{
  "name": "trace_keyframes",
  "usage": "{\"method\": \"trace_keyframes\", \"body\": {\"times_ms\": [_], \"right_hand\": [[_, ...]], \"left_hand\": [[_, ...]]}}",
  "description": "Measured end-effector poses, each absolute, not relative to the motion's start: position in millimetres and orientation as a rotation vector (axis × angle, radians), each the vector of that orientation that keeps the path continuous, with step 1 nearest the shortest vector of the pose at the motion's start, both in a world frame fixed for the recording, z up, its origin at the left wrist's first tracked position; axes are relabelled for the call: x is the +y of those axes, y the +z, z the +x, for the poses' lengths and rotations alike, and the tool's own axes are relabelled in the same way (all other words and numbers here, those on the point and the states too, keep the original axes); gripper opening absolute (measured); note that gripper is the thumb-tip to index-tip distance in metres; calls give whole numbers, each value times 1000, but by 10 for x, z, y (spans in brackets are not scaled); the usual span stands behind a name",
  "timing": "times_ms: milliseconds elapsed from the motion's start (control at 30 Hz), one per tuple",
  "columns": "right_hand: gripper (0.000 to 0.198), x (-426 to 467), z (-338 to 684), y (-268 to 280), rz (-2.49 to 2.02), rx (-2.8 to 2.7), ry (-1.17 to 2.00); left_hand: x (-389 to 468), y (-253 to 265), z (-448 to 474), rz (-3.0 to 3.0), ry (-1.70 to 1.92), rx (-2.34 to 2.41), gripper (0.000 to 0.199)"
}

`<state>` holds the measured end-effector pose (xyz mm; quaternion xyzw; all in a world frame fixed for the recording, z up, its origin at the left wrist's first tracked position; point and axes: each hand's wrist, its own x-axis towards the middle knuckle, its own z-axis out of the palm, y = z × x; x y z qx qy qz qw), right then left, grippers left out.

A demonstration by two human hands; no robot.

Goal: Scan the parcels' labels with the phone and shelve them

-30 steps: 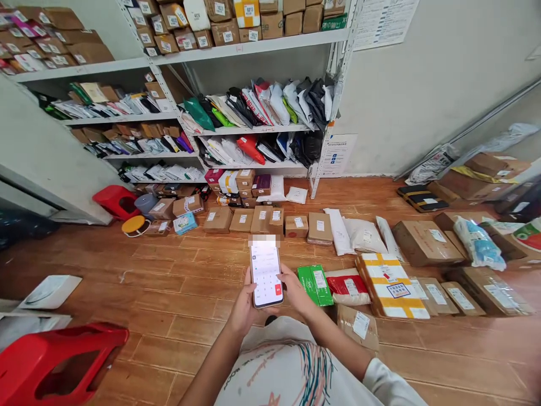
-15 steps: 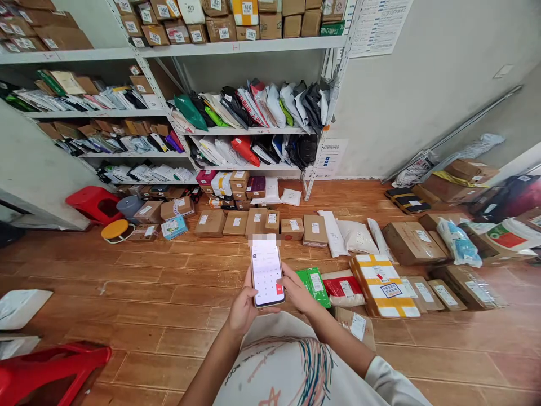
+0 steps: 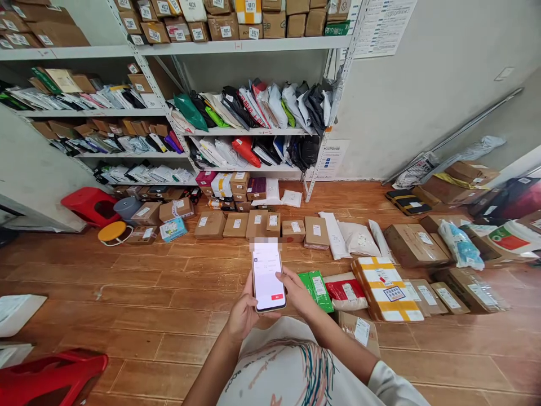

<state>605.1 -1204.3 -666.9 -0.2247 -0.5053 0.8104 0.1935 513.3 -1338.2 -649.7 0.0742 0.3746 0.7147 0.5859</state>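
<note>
A smartphone [image 3: 267,276] with a bright, mostly white screen is held upright in front of my body. My left hand [image 3: 245,311] grips its lower left side, with the thumb along that edge and fingers behind it. From the right, my right hand [image 3: 298,293] also steadies the phone, its thumb over the right part of the screen. Some of the right fingers are hidden behind the phone. A red button shows low on the screen, and a blurred patch covers the phone's top. Just past my right hand lies a green parcel [image 3: 316,290].
Shelves [image 3: 249,45] full of labelled boxes and mailer bags stand ahead. A row of cartons [image 3: 210,224] lies on the wooden floor. More parcels, one a yellow-taped box [image 3: 386,288], lie to the right. Red stools [image 3: 91,206] and a yellow-topped stool [image 3: 112,232] are at left.
The number keypad on the phone screen has given way to a plainer page with a red button at the bottom. My right thumb has moved slightly up. The view has shifted slightly.
</note>
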Motion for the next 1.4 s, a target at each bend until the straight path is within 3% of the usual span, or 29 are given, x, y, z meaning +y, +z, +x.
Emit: {"method": "trace_keyframes", "body": {"times_ms": [200,333,533,1033,1200,1400], "right_hand": [[27,-11798,5967,-6871,-631,-1390,2350],[59,-11466,5960,-6907,-563,-1411,2440],[32,-10654,5439,-7056,-779,-1288,2308],[66,-7957,3577,-7227,-869,-1079,2192],[62,-7491,3084,-7295,-918,-1014,2138],[55,-7031,2674,-7251,-937,-1004,1969]], "left_hand": [[-13182,-6752,4960,98,1586,893,98],[-12853,-6846,4793,81,1523,860,93],[-11957,-6919,4301,98,1516,885,81],[-9091,-7066,2671,25,1464,945,92],[-8518,-7005,2077,57,1417,849,71],[-7847,-6966,1449,104,1279,828,64]]}}
